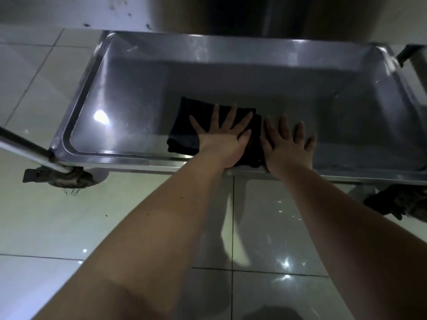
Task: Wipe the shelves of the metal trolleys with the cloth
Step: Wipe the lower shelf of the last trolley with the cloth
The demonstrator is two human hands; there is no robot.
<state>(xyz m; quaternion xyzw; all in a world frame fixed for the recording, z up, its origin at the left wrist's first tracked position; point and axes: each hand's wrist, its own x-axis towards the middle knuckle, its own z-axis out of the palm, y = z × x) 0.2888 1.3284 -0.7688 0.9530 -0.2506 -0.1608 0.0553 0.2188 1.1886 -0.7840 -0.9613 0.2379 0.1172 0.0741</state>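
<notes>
My left hand [221, 137] lies flat on the dark folded cloth [184, 125], fingers spread straight and the palm pressing it down onto the shelf [254, 77]. The cloth sits toward the shelf's front lip, roughly midway along it. My right hand [288, 146] is flat too, fingers splayed on the shelf's bare metal just to the right of the cloth. Its thumb side looks to be touching the cloth's edge, though the light is dim and I can't be sure. Neither hand grips anything.

I judge the wipe to be partway done at best: the shelf's back wall and both far corners are well apart from the cloth.

What worries me from here:
- Nothing pinches the cloth, so a hard push toward the shelf's back could let it bunch or slip out from under my palm.
- The trolley stands on wheels. A caster [67, 176] shows below the shelf's left front corner, on glossy floor [115, 215] — leaning my weight into a stroke could roll the whole thing away from me.
- The shelf's raised lip curves up at the edges, and a flat palm may ride over that crease and leave grime there.
- In this poor light, streaks on the shelf would be easy to miss.
</notes>
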